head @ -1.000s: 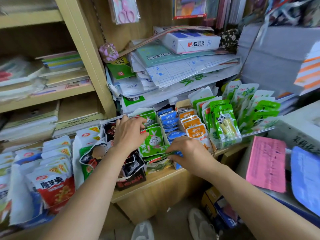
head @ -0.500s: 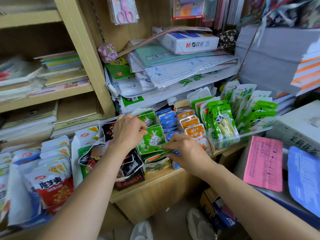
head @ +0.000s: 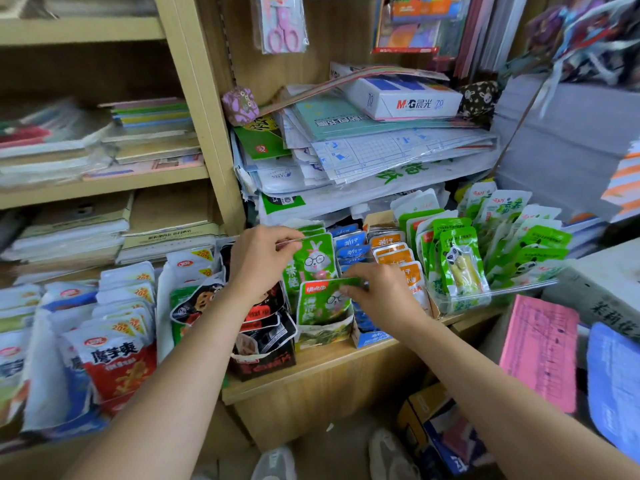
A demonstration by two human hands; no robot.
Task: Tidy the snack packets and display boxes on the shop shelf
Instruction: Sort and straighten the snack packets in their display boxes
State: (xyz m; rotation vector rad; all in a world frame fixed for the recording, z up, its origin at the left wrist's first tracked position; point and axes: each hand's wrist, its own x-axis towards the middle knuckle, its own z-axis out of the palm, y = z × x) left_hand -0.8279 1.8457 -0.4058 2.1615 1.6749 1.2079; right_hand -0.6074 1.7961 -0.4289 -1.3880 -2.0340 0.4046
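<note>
A row of open display boxes stands on the wooden shelf [head: 332, 372]. My left hand [head: 258, 261] pinches the top edge of an upright green rabbit snack packet [head: 317, 259] in the green display box [head: 323, 332]. In front of it, my right hand [head: 379, 296] grips the top of another green rabbit packet [head: 320, 304], which stands in the same box's front. A black display box [head: 265, 362] with dark packets sits to the left, partly hidden by my left wrist. Blue packets [head: 349, 245] and orange packets [head: 391, 249] stand to the right.
A clear tray of green panda packets [head: 460, 268] fills the shelf's right end. Red and white snack bags [head: 114, 355] crowd the left. Stacked papers and a white M&G box [head: 401, 98] lie above. A pink sheet [head: 540, 351] and cartons sit at right.
My right hand has brought a second green rabbit packet upright at the box's front. My left hand has risen and now pinches the rear rabbit packet's top.
</note>
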